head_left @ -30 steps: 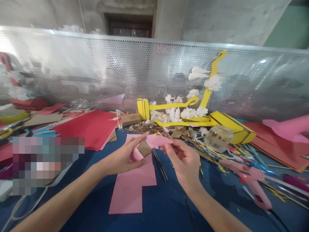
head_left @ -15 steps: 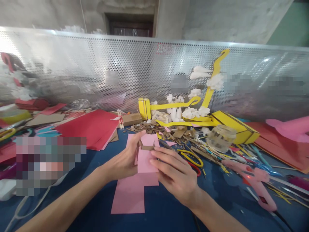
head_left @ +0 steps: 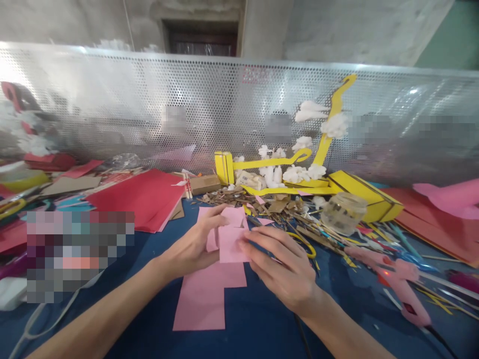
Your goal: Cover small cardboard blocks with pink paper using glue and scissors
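Note:
Both hands hold a small pink paper box just above the blue table. My left hand is closed on its left side, thumb and fingers gripping the edges. At the box's right side, my right hand presses with its fingertips on the front face and the right edge. The fingers of the right hand partly hide that side. Beneath the box lies a flat cut pink paper sheet, and part of it shows behind the left fingers.
Cardboard scraps are heaped behind the hands, near yellow-handled scissors. A pink glue gun lies on the right beside a clear jar. Red paper spreads on the left. A perforated metal panel stands at the back.
The pink box has shifted slightly right and turned in the hands. Its top, where brown cardboard showed between flaps, now shows mostly pink. My right hand has moved a little right.

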{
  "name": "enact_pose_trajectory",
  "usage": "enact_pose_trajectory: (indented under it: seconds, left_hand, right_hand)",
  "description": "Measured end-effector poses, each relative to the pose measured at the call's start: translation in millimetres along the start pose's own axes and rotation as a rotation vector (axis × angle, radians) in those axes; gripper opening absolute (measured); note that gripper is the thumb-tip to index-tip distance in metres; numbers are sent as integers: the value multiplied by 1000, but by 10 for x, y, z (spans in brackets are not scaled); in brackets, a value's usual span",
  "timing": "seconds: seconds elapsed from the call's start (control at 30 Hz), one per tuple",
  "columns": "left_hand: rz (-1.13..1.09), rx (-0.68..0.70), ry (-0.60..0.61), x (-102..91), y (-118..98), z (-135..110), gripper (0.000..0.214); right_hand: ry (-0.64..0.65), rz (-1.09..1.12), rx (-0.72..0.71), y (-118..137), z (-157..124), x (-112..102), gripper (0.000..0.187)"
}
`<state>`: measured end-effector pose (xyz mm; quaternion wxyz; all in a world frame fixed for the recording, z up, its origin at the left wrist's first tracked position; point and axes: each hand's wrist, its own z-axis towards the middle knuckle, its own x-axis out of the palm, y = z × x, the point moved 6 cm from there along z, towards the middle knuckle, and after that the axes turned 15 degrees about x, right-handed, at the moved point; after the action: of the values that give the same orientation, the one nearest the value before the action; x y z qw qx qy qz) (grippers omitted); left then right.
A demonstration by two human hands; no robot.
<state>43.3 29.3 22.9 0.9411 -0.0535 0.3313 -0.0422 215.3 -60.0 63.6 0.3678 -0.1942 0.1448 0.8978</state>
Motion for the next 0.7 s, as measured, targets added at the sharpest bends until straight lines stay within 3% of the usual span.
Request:
enact_pose_trajectory:
  seconds: [0.23, 0.7]
  left_hand:
    - [-12, 21, 7, -27, -39, 51, 73]
    - [22, -10, 71, -16, -45, 55, 60]
  right_hand:
    - [8, -5, 0, -10, 0, 6, 40]
    - [37, -32, -37, 0, 5, 17, 28]
